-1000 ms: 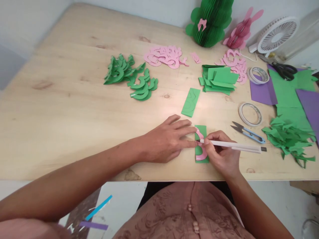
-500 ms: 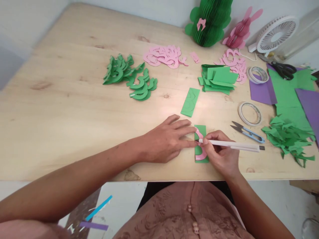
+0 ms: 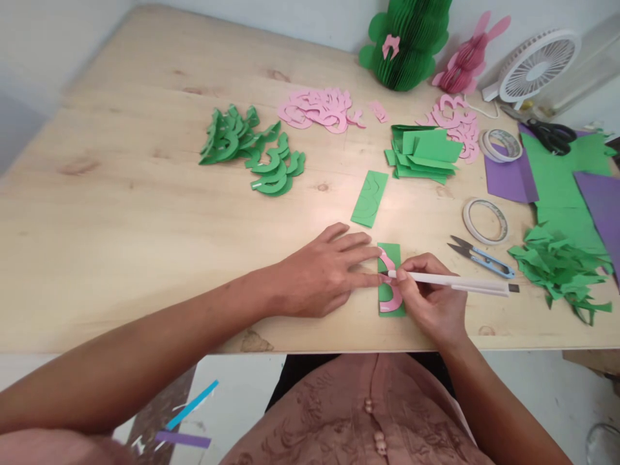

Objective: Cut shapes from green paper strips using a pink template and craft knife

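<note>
1. Pale wood table (image 3: 169, 226) fills my remote view, backed by a white wall (image 3: 271, 22); a green paper figure (image 3: 409, 64), pink rabbit (image 3: 467, 61) and fan (image 3: 540, 68) stand along the far side.
2. Beyond the hands I see green cutouts (image 3: 227, 139), pink cutouts (image 3: 317, 108) and a card stack (image 3: 426, 155); nearer lies a marked card (image 3: 371, 199).
3. Snips (image 3: 484, 258) lie near the right hand (image 3: 433, 300), just below a tape roll (image 3: 489, 241); a second roll (image 3: 490, 153) overlaps a purple sheet (image 3: 508, 181).
4. Farther right, a green sheet (image 3: 562, 187) bears scissors (image 3: 549, 137), and scraps (image 3: 557, 268) heap over its near edge.
5. I have the left hand (image 3: 332, 271) palm down, fingers apart, two fingertips on the pink template (image 3: 396, 299), which lies on the green card (image 3: 384, 293) near the table's front edge.
6. I have the right hand's fingers clamped on the pen (image 3: 450, 282), tip at the template; that hand hides part of the card's right side.
</note>
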Demonstrator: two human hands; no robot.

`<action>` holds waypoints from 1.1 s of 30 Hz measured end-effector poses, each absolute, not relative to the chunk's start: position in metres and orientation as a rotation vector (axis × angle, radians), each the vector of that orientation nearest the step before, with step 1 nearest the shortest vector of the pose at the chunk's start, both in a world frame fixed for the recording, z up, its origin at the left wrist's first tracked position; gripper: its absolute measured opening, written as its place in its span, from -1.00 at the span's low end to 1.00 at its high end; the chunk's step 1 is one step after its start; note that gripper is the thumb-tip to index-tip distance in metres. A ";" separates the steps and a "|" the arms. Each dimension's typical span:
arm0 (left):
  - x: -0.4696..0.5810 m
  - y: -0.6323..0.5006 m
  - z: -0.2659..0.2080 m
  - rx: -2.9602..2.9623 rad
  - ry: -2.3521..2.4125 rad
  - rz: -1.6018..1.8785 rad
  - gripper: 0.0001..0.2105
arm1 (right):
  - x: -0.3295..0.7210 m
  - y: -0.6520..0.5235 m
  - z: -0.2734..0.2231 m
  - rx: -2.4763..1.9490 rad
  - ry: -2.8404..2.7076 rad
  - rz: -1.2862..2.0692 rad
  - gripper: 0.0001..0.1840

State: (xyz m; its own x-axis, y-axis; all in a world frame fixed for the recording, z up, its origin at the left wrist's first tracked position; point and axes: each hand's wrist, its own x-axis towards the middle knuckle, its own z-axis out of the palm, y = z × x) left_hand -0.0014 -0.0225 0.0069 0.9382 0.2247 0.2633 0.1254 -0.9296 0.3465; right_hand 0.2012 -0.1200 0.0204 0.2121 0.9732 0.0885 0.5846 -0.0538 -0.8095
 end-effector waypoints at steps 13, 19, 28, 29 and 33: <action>-0.001 -0.023 0.007 2.765 0.260 0.439 -0.55 | 0.200 -0.120 0.021 -1.753 -1.492 0.642 -0.86; -0.001 -0.022 0.007 2.771 0.255 0.439 -0.56 | 0.200 -0.119 0.022 -1.761 -1.499 0.629 -0.86; -0.001 -0.023 0.008 2.765 0.266 0.433 -0.54 | 0.200 -0.121 0.023 -1.761 -1.526 0.593 -0.85; -0.001 -0.023 0.008 2.764 0.265 0.433 -0.54 | 0.200 -0.121 0.024 -1.765 -1.528 0.588 -0.85; -0.001 -0.023 0.008 2.759 0.257 0.427 -0.54 | 0.201 -0.121 0.023 -1.774 -1.534 0.570 -0.86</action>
